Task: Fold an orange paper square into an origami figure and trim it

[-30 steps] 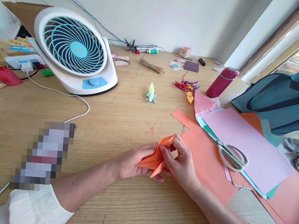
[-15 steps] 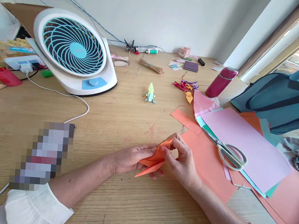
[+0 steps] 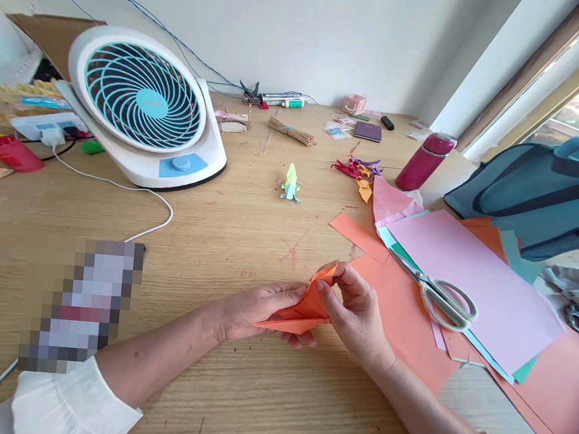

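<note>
Between my hands, just above the wooden table, is a folded orange paper (image 3: pixel 297 318) with its flaps partly spread. My left hand (image 3: pixel 262 305) holds it from the left, thumb on top and fingers underneath. My right hand (image 3: pixel 355 309) pinches its raised upper right flap between thumb and forefinger. The paper's inner creases are partly covered by my fingers. Directly ahead on the table stands a small yellow-green and blue folded paper figure (image 3: pixel 291 182). To the right of my right hand lies a large orange sheet (image 3: pixel 406 326).
Scissors (image 3: pixel 446 303) lie on a pink sheet (image 3: pixel 479 285) among stacked coloured papers at right. Behind them stand a magenta flask (image 3: pixel 427 161) and a blue-grey bag (image 3: pixel 532 189). A fan (image 3: pixel 148 105) and a blurred-out object (image 3: pixel 85 304) with a white cable (image 3: pixel 158 196) are at left.
The orange paper's lower flap has swung up and left and now lies nearer level. Both hands keep hold of the paper, and the view has shifted slightly.
</note>
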A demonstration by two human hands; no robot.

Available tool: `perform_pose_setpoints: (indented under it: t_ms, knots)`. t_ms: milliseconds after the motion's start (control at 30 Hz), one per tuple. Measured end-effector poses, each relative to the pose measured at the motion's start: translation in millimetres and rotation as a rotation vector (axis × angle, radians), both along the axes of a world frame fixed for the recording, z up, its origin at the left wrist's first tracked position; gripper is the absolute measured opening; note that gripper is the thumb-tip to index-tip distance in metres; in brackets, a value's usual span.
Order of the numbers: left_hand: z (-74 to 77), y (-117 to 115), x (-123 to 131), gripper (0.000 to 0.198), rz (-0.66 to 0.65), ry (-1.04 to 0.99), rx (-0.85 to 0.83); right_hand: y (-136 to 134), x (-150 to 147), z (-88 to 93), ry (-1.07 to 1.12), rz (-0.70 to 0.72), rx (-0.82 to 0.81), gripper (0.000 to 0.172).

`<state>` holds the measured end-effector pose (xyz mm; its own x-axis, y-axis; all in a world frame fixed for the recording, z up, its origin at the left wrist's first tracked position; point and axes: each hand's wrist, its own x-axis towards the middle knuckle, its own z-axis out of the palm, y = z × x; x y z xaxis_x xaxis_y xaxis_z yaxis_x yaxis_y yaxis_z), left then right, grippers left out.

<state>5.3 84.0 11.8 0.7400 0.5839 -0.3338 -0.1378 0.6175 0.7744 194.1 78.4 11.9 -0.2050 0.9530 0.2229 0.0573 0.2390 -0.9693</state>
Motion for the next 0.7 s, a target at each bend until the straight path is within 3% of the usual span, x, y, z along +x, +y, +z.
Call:
perform_pose_setpoints:
  t_ms: [367,700]
  knots:
    - [4.6,-1,3,0.043,-0.010,0.029,-0.003,1,5,10.1,-0.082,-0.072,0.077,0.016]
    - [5.7,-4,8,0.047,0.023,0.009,-0.028,4,8,13.1,-0.153,-0.141,0.232,0.008]
